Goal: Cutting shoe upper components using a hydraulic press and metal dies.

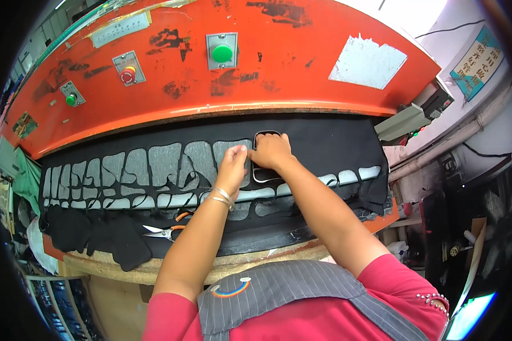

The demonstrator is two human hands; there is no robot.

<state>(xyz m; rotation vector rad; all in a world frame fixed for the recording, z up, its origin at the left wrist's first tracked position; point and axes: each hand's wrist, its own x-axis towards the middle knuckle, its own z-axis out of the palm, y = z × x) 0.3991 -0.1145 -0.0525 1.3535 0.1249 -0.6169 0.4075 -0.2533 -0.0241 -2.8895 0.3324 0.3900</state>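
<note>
My right hand is closed over the far part of a metal-rimmed cutting die, which stands on the black fabric. The die's near rim shows below my palm. Just left of it is my left hand, a bracelet at its wrist, with fingers pinched together close to my right thumb. Whether anything is between those fingertips, I cannot make out. Under and beside the left hand, a row of cut-out openings in the fabric shows grey beneath, with narrow black strips between them.
Scissors with orange handles lie near the front edge, blades apart. Black cut pieces hang over the wooden edge at left. An orange machine beam with a green button and a red button spans the far side.
</note>
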